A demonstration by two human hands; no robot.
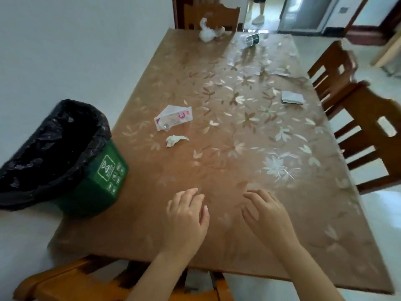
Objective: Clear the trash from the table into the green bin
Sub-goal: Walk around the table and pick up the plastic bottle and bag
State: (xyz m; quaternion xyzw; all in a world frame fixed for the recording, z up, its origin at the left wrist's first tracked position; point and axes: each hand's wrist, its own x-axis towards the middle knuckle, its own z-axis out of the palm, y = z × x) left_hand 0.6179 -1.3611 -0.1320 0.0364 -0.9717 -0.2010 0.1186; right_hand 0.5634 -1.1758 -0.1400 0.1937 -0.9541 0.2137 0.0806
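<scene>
At this moment we had both hands low over the near part of the table (217,246), and neither held anything: our left hand (186,216) was loosely spread with the fingers a little curled, and our right hand (265,211) was also loose and empty, fingers pointing forward. The green bin (95,183), lined with a black bag (50,148), stood at the left corner of the table, with its mouth wide and turned toward us. The trash was all farther away. Nearest were a crumpled tissue (174,140) and, just behind it, a white wrapper with pink print (173,118); a folded silver packet (291,97) lay near the right edge; at the far end we saw a knotted white plastic bag (207,32) and a clear bottle lying on its side (249,41). We judged that nothing was yet collected, so the step in hand was the first reach. To do it well, we thought the left hand should take the tissue and the wrapper, since they lie close to the bin, pinching each fully so no piece falls, and release only above the black bag. The right hand could serve the silver packet. The far things would need a long lean, and the bottle may roll.
</scene>
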